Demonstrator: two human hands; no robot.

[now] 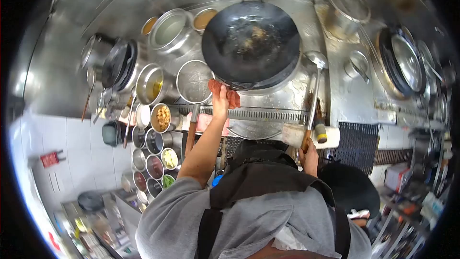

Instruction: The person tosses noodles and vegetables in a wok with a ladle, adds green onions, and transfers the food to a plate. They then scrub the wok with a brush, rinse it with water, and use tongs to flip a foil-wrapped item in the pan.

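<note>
A large black wok (225, 48) sits on the stove, with a little brownish residue and a wet sheen in its bottom. My left hand (220, 101) is closed around a reddish cloth (233, 99) at the wok's near rim, where the near handle is mostly covered. In my right hand (310, 157) is the wooden handle of a long ladle (313, 103). The ladle's bowl (316, 59) rests to the right of the wok, apart from it. Just left of my left hand lies a round strainer (194, 81) with a wooden handle.
Steel pots (170, 31) stand left of the wok, one pot (149, 84) holding yellowish liquid. Several small containers (163, 117) of ingredients line the lower left. At right are a sieve over a pot (349, 5), a bottle (320, 133) and a folded white cloth (292, 135).
</note>
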